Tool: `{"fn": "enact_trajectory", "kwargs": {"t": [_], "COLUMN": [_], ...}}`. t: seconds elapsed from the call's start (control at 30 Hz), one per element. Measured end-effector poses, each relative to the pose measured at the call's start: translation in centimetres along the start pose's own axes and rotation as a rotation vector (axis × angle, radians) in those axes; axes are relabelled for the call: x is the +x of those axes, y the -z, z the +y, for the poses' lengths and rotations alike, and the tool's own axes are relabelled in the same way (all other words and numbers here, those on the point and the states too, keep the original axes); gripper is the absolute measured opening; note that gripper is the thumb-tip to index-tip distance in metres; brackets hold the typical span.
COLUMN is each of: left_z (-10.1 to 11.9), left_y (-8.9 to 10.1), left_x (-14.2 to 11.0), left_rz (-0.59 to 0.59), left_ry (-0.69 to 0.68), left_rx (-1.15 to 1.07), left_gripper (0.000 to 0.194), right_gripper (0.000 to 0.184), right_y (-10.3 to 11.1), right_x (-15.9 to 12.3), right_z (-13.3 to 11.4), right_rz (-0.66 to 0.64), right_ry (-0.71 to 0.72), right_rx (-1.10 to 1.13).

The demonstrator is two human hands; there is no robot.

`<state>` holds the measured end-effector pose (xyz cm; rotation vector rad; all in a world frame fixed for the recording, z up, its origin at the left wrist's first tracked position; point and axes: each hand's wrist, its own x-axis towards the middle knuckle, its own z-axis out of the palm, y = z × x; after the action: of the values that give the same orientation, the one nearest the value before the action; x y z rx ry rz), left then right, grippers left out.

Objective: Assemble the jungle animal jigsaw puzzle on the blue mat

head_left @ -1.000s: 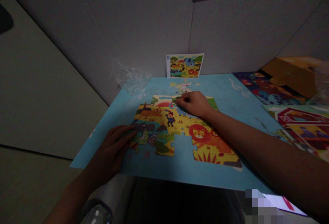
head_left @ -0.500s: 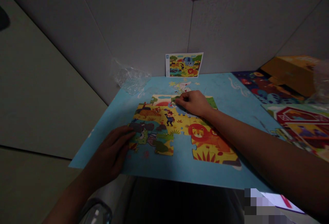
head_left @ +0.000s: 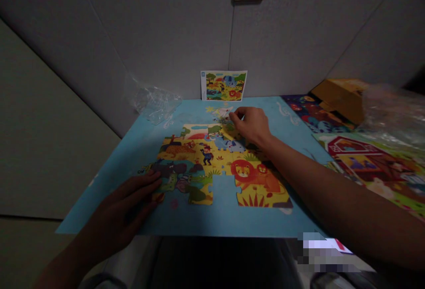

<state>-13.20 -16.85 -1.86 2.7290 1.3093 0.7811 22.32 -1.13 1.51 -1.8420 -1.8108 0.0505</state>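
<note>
A partly joined jigsaw puzzle (head_left: 217, 158) of safari animals lies flat on a light blue table (head_left: 186, 222). A gap shows in its near row, between the hippo pond side and the lions. My left hand (head_left: 122, 207) rests with fingers stretched along the puzzle's left edge, touching the pieces by the hippo. Over the puzzle's far edge, above the elephant, my right hand (head_left: 252, 125) is closed in a pinch. What sits between its fingertips, if anything, I cannot make out. Part of the elephant section is hidden behind this hand.
A small reference picture card (head_left: 223, 85) leans against the wall. Crumpled clear plastic (head_left: 157, 105) lies at the back left. To the right are a farm picture puzzle (head_left: 375, 165), an orange-brown box (head_left: 337, 101) and more plastic wrap (head_left: 395, 112).
My right hand has moved away from me, from the elephant pieces to beyond the puzzle's far edge. My left hand stays at the left edge. The view has shifted to the right.
</note>
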Motion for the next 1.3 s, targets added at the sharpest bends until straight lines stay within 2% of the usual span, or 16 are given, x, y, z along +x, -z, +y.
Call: {"fn": "enact_trajectory", "kwargs": {"t": [0.1, 0.2, 0.33, 0.43, 0.53, 0.67, 0.73, 0.77, 0.83, 0.9, 1.1, 1.23, 1.3], "left_z": [0.1, 0.1, 0.0, -0.6, -1.8, -4.0, -4.9, -5.2, -5.8, -6.2, -5.8, -3.9, -2.8], "left_y": [-0.1, -0.2, 0.7, 1.6, 1.0, -3.0, -5.3, -6.3, -7.7, -8.1, -7.0, -6.1, -5.9], "left_x": [0.0, -0.2, 0.9, 4.7, 10.9, 18.5, 20.3, 20.6, 20.5, 20.0, 19.3, 19.2, 19.0], "left_rz": [0.016, 0.031, 0.004, -0.044, -0.006, 0.303, 0.438, 0.439, 0.357, 0.291, 0.235, 0.051, -0.056], "left_ry": [-0.021, -0.017, 0.108, 0.244, 0.334, 0.341, 0.352, 0.338, 0.275, 0.205, 0.055, -0.115, -0.133], "left_rx": [-0.032, -0.067, -0.148, -0.194, -0.063, -0.014, -0.014, -0.025, -0.058, -0.079, -0.156, -0.255, -0.341], "left_gripper": [0.033, 0.030, 0.025, 0.030, 0.030, 0.029, 0.029, 0.028, 0.026, 0.026, 0.030, 0.031, 0.033], "right_gripper": [0.034, 0.034, 0.049, 0.059, 0.054, 0.055, 0.056, 0.056, 0.057, 0.059, 0.059, 0.067, 0.071], "right_y": [0.6, 0.7, 0.0, -1.1, -2.1, -2.6, -2.5, -2.3, -2.0, -1.6, -0.5, -1.0, -1.3], "right_x": [0.0, 0.0, -0.3, -0.6, -0.6, -0.4, -0.4, -0.5, -0.9, -1.5, -3.1, -3.6, -3.6], "right_z": [0.2, 0.2, 0.3, 0.5, 0.8, 1.4, 1.5, 1.4, 1.2, 0.7, -0.9, -0.9, -0.6], "right_rz": [-0.029, -0.071, -0.166, -0.205, -0.163, -0.043, 0.004, 0.022, 0.050, 0.062, -0.048, -0.036, -0.057], "right_ry": [0.015, 0.090, 0.205, 0.276, 0.341, 0.442, 0.491, 0.515, 0.569, 0.641, 0.885, 0.882, 0.847], "right_rx": [-0.071, -0.094, -0.096, -0.078, -0.027, 0.058, 0.114, 0.141, 0.191, 0.222, 0.205, 0.253, 0.273]}}
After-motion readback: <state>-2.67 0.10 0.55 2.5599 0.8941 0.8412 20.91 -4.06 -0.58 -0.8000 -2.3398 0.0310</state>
